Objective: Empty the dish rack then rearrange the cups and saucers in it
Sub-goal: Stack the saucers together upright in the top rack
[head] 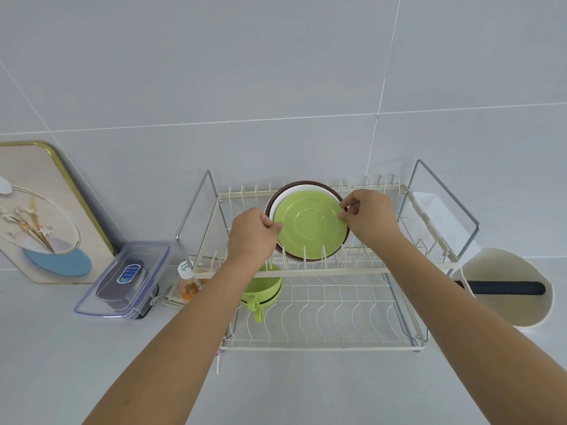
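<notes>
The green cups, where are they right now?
The green cups sit stacked at the left end of the rack's lower shelf, below the left hand.

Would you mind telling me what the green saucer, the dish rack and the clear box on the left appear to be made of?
The green saucer looks like glazed ceramic: smooth, softly shiny, with moulded rings. The dish rack seems cream-coated wire on bare shiny metal side frames. The clear box looks like transparent plastic with blue-tinted lid clips.

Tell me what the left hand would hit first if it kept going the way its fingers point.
The left hand points right, fingers already on the green saucer's left rim. Pushing on, it would press that saucer toward the right hand on the opposite rim; depth is hard to judge.
</notes>
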